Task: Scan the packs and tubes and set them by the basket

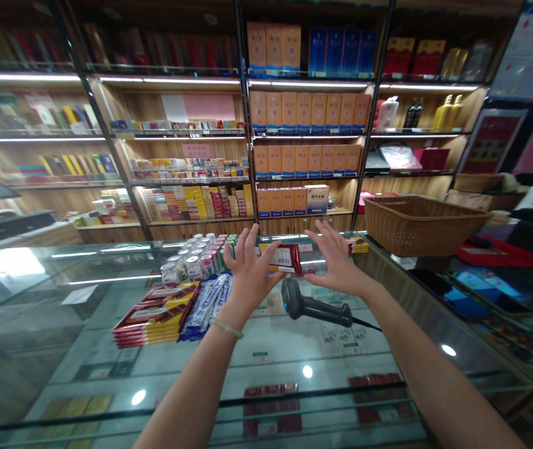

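Observation:
A red and yellow chocolate packet (286, 257) is turned with its white barcode label towards me. My left hand (250, 271) grips its left end between thumb and index finger, the other fingers spread. To the packet's right, my right hand (339, 265) is open and apart from it, thumb and fingers stretched. Just below, a black barcode scanner (316, 307) lies on the glass counter (266, 340), its cable running right under my right forearm. Left of my left hand are stacked chocolate packets (156, 315), blue and white wrapped bars (205, 305) and several cans (194, 267).
A wicker basket (423, 227) stands at the counter's right, beside a red mat (505, 252). More packets (359, 244) lie at the far edge. Behind the counter, shelves hold orange boxes (289, 111) and cigarette packs (191, 168). Goods show beneath the glass.

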The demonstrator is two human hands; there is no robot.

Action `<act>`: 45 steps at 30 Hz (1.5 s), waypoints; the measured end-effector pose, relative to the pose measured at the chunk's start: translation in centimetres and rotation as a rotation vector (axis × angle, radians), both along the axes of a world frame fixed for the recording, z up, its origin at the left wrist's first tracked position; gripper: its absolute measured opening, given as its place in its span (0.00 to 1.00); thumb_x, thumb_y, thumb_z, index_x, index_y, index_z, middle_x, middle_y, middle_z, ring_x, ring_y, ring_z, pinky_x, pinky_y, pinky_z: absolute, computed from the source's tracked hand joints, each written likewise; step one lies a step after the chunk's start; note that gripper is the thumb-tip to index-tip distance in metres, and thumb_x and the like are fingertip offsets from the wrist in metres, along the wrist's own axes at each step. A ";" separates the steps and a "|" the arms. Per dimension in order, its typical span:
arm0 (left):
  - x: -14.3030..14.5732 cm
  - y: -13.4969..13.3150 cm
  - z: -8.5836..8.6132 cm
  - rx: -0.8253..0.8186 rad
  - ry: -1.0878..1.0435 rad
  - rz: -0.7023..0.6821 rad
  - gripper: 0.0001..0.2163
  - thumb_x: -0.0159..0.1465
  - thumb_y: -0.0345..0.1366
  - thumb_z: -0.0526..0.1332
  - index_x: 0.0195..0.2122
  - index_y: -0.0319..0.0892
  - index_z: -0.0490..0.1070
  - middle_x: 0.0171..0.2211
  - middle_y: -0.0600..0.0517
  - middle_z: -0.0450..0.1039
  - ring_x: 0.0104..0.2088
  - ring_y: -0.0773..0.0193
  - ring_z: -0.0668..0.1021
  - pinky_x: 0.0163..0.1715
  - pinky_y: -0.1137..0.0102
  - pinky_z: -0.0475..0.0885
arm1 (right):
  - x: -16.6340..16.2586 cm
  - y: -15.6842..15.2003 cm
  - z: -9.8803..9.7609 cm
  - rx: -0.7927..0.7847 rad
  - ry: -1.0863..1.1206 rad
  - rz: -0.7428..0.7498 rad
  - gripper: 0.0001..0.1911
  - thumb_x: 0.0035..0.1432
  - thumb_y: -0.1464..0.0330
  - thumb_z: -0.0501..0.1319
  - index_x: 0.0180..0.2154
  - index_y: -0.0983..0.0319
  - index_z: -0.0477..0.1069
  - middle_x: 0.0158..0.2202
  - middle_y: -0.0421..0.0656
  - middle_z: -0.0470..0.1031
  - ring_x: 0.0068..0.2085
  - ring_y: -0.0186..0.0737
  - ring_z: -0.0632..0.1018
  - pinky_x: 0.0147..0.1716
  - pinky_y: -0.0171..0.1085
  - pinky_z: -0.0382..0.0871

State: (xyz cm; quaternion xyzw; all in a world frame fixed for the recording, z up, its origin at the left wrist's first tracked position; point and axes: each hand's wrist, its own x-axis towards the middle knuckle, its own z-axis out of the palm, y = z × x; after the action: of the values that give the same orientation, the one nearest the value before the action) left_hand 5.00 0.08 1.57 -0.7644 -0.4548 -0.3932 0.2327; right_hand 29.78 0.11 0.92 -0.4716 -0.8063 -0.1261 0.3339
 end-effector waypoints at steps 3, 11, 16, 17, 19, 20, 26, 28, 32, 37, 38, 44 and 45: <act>0.2 -0.4 0.1 0.004 -0.029 -0.031 0.28 0.58 0.49 0.74 0.60 0.57 0.75 0.78 0.44 0.44 0.75 0.35 0.52 0.71 0.38 0.40 | 0.3 0.9 -0.8 -0.032 0.047 -0.038 0.44 0.59 0.54 0.66 0.72 0.52 0.54 0.78 0.51 0.42 0.77 0.59 0.46 0.71 0.65 0.45; 2.2 -1.6 -0.6 -0.023 -0.021 -0.169 0.30 0.56 0.50 0.75 0.60 0.57 0.75 0.77 0.43 0.42 0.75 0.34 0.50 0.71 0.38 0.40 | -2.4 1.2 -2.4 -0.022 0.066 0.012 0.40 0.58 0.56 0.69 0.69 0.52 0.61 0.77 0.52 0.47 0.77 0.59 0.50 0.70 0.62 0.50; 2.2 -1.6 -0.5 -0.074 -0.055 -0.159 0.31 0.54 0.47 0.76 0.61 0.59 0.74 0.77 0.45 0.42 0.75 0.34 0.49 0.71 0.38 0.41 | -2.1 1.2 -2.2 0.018 0.093 0.018 0.36 0.57 0.57 0.70 0.65 0.51 0.66 0.77 0.50 0.48 0.76 0.59 0.52 0.70 0.63 0.50; 2.1 -1.6 -0.4 -0.084 -0.061 -0.153 0.32 0.54 0.48 0.77 0.60 0.59 0.74 0.77 0.45 0.41 0.75 0.34 0.49 0.71 0.38 0.41 | -1.8 1.2 -2.1 0.021 0.087 0.012 0.35 0.56 0.57 0.70 0.64 0.51 0.67 0.77 0.50 0.47 0.76 0.60 0.51 0.70 0.63 0.49; 1.7 -1.3 -0.2 -0.096 -0.068 -0.151 0.32 0.54 0.51 0.77 0.60 0.58 0.75 0.78 0.45 0.39 0.75 0.34 0.47 0.71 0.38 0.42 | -1.1 1.2 -1.8 0.033 0.076 -0.002 0.34 0.57 0.56 0.70 0.63 0.52 0.68 0.77 0.52 0.46 0.76 0.61 0.50 0.70 0.64 0.48; 1.5 -1.2 -0.1 -0.098 -0.068 -0.155 0.32 0.54 0.53 0.76 0.60 0.57 0.75 0.78 0.45 0.37 0.76 0.33 0.47 0.71 0.38 0.42 | -0.7 1.1 -1.6 0.045 0.071 -0.013 0.33 0.57 0.56 0.70 0.62 0.53 0.68 0.78 0.52 0.45 0.76 0.61 0.50 0.70 0.64 0.48; 0.0 0.0 0.2 -0.099 -0.074 -0.128 0.46 0.52 0.58 0.75 0.70 0.54 0.63 0.78 0.39 0.34 0.76 0.32 0.46 0.71 0.38 0.43 | 0.4 0.9 -1.0 0.111 -0.010 -0.070 0.32 0.56 0.52 0.70 0.58 0.55 0.69 0.78 0.52 0.45 0.77 0.61 0.48 0.71 0.65 0.43; -0.5 0.2 0.4 -0.081 -0.068 -0.107 0.48 0.52 0.58 0.76 0.71 0.53 0.61 0.78 0.38 0.36 0.76 0.32 0.46 0.71 0.38 0.42 | 0.5 0.9 -0.8 0.116 -0.033 -0.083 0.31 0.55 0.53 0.71 0.57 0.57 0.69 0.77 0.54 0.45 0.77 0.61 0.47 0.71 0.65 0.41; -1.0 0.4 0.7 -0.053 0.002 -0.077 0.37 0.55 0.54 0.75 0.64 0.54 0.71 0.78 0.39 0.40 0.76 0.32 0.48 0.71 0.37 0.39 | 0.9 1.0 -0.8 0.116 -0.051 -0.094 0.30 0.54 0.55 0.71 0.56 0.58 0.69 0.77 0.55 0.46 0.77 0.61 0.46 0.72 0.66 0.39; -1.6 0.8 0.7 -0.039 0.086 -0.060 0.35 0.55 0.52 0.76 0.62 0.51 0.73 0.76 0.37 0.49 0.75 0.33 0.53 0.71 0.36 0.37 | 1.3 1.3 -1.1 0.092 -0.084 -0.107 0.31 0.53 0.55 0.72 0.56 0.58 0.70 0.78 0.54 0.46 0.77 0.61 0.46 0.72 0.66 0.38; -1.7 0.9 0.6 -0.032 0.098 -0.057 0.34 0.54 0.51 0.76 0.62 0.51 0.73 0.76 0.37 0.50 0.75 0.34 0.53 0.71 0.36 0.36 | 1.3 1.3 -1.1 0.090 -0.088 -0.113 0.32 0.53 0.54 0.72 0.56 0.58 0.70 0.77 0.54 0.46 0.77 0.60 0.46 0.72 0.66 0.38; -1.7 1.9 1.3 -0.003 0.142 -0.034 0.29 0.55 0.49 0.76 0.56 0.50 0.76 0.76 0.38 0.52 0.74 0.35 0.56 0.70 0.34 0.39 | 2.1 1.9 0.4 0.072 -0.142 -0.118 0.33 0.53 0.52 0.74 0.57 0.56 0.73 0.77 0.53 0.50 0.77 0.62 0.48 0.72 0.67 0.38; -1.4 2.0 1.5 -0.009 0.141 -0.035 0.28 0.55 0.49 0.76 0.56 0.50 0.77 0.76 0.38 0.51 0.74 0.35 0.56 0.70 0.34 0.38 | 2.5 2.1 0.8 0.069 -0.158 -0.117 0.34 0.52 0.52 0.74 0.57 0.56 0.73 0.77 0.53 0.50 0.77 0.63 0.48 0.72 0.67 0.38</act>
State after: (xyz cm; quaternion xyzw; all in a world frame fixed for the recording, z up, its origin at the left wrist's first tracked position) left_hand 3.64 2.06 3.10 -0.7991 -0.4254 -0.3406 0.2538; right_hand 32.32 2.16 1.77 -0.4948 -0.7963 -0.2099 0.2776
